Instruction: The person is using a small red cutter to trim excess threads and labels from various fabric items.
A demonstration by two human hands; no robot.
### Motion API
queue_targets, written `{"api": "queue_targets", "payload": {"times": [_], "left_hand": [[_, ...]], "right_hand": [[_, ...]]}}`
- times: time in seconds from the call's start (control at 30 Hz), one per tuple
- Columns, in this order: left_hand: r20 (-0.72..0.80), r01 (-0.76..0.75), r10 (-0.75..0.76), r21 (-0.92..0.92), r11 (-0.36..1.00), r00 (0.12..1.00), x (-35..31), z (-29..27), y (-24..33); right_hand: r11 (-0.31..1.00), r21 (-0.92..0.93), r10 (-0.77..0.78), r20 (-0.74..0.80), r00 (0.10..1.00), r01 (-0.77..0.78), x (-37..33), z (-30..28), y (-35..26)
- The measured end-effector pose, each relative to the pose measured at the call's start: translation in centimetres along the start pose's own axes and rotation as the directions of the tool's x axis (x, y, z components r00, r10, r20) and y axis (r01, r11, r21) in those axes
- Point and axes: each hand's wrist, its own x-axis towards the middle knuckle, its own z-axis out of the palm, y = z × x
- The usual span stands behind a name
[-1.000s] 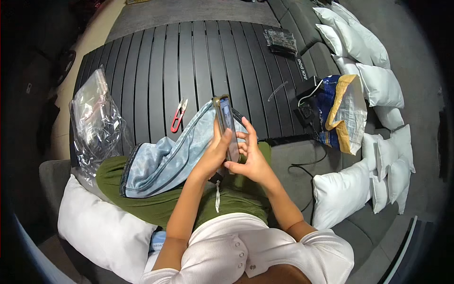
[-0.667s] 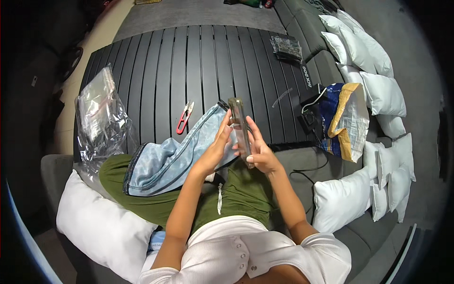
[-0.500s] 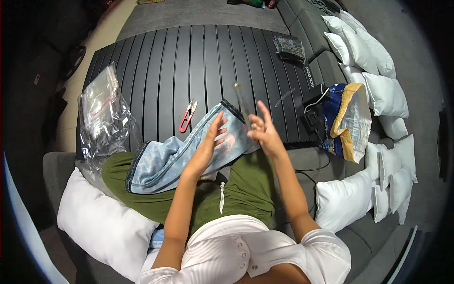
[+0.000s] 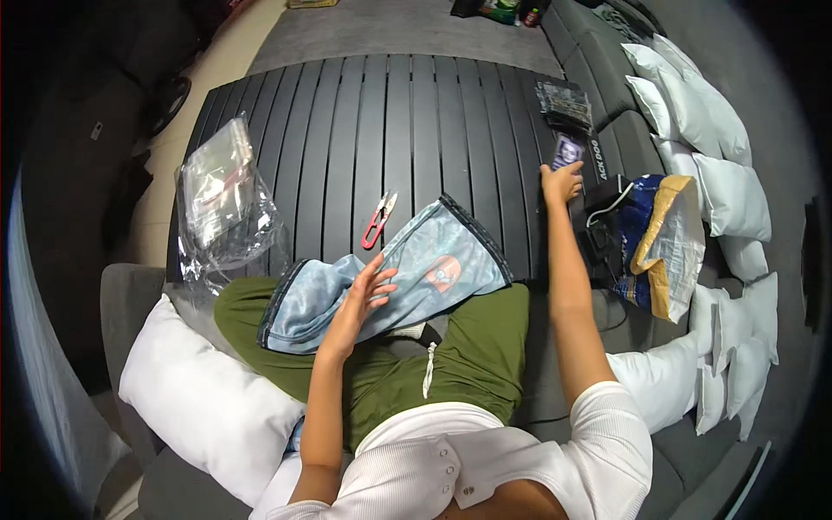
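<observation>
Across my lap and the near table edge lies a light blue mottled cloth [image 4: 403, 277], with dark bands at its ends and a round pinkish patch. My left hand [image 4: 364, 299] is over its left part, fingers spread, holding nothing; whether it touches the cloth I cannot tell. Stretched to the table's right side, my right hand [image 4: 562, 182] grips a small flat card-like piece [image 4: 568, 151] with a purplish picture. Just beyond it is a pile of dark, clear-wrapped packets [image 4: 565, 106]. Red-handled thread snips [image 4: 379, 219] rest on the table beyond the cloth.
A clear plastic bag [image 4: 221, 186] sits on the left of the black slatted table [image 4: 347, 113]. At the right edge are a dark box with a white cable [image 4: 604, 198] and a blue-and-yellow sack [image 4: 663, 251]. White pillows [image 4: 204, 394] lie on the grey sofa.
My right hand has gone from beside the cloth to the table's far right and now holds the card-like piece. The blurred slim thing near it earlier no longer shows. The view has shifted.
</observation>
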Motion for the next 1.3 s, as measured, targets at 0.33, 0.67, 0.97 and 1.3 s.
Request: {"api": "queue_targets", "payload": {"times": [0.33, 0.67, 0.97, 1.3], "left_hand": [[0.024, 0.030, -0.033, 0.093, 0.995, 0.999, 0.1, -0.4, -0.3], [-0.201, -0.082, 0.264, 0.629, 0.773, 0.943, 0.4, 0.1, 0.4], [-0.529, 0.524, 0.371, 0.843, 0.122, 0.763, -2.0, -5.2, 1.5], [-0.392, 0.311, 0.410, 0.916, 0.252, 0.823, -5.4, -5.7, 4.9]], "right_hand": [[0.985, -0.051, 0.165, 0.016, 0.986, -0.164, 6.6, 3.4, 0.3], [0.898, 0.096, -0.368, -0.370, 0.853, 0.429, 2.5, 0.8, -1.9], [0.529, 0.502, -0.812, 0.067, 0.579, 0.684, -21.2, -5.3, -7.5], [0.746, 0.487, -0.656, 0.423, 0.625, 0.454, -17.4, -5.5, 1.9]]}}
